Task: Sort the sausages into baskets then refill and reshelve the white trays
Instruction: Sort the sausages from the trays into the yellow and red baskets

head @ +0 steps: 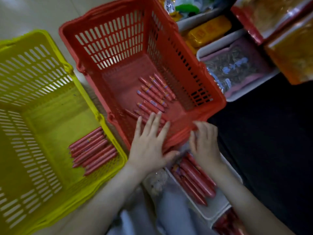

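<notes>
So the left hand (149,141) is reaching over the near rim of the red basket (108,36), fingers spread wide and flat, tips right at the row of sausages (152,94) lying on its floor. The right hand (205,143) is hanging just beside that rim, above the white tray (215,212), fingers curling downward. Honestly can't tell if it's pinching anything, too blurry. A tray batch (194,180) of sausages is lying in that tray, and another bunch (93,150) is sitting in the near corner of the yellow basket (33,68) on the left. Snack packets (237,68) are filling more trays up right.
</notes>
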Demonstrator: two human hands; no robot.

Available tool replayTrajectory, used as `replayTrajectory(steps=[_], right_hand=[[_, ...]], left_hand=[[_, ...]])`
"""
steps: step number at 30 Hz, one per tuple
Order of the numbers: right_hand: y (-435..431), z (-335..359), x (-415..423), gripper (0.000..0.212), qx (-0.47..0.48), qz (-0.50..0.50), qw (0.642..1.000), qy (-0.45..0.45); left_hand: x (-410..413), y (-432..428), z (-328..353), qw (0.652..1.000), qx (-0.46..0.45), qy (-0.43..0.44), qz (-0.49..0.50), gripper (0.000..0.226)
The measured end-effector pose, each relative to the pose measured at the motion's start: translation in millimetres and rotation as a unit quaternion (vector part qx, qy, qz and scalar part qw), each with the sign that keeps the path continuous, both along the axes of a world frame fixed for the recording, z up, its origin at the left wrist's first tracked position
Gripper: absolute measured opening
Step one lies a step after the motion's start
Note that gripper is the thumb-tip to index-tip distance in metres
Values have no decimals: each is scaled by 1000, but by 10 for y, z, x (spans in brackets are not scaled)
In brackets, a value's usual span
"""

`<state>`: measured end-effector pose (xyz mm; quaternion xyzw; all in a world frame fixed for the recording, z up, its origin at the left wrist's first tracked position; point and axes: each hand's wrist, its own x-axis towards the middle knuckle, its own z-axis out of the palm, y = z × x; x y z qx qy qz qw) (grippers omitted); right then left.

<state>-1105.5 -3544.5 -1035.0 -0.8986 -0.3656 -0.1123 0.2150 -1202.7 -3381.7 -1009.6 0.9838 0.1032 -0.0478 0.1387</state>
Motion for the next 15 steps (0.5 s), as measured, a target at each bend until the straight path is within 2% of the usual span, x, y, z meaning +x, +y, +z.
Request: replayTrajectory(steps=[3, 5, 6, 8, 10, 13, 15], right_hand=[[-270, -374, -239, 30, -4, 1, 1000, 17], [-333, -596, -264, 38, -65, -35, 995, 68], [-376, -700, -266, 48, -127, -59, 983, 119], [-537, -908, -287, 71, -264, -58, 935, 231], [-705, -1043, -331, 71, -344, -24, 890, 299], [-717, -1125, -345, 62, -329, 29, 899, 287], [-536, -1146, -235, 61, -340, 75, 909, 229]], left_hand=[[23, -5, -95, 997, 34, 64, 17, 92], [41, 3, -109, 996, 48, 74, 21, 91], [43, 6, -119, 996, 55, 71, 22, 91], [38, 12, -138, 996, 61, 64, 23, 91], [37, 14, -160, 996, 65, 56, 16, 91], [49, 4, -164, 997, 62, 55, 7, 88], [51, -1, -153, 997, 53, 61, 17, 88]])
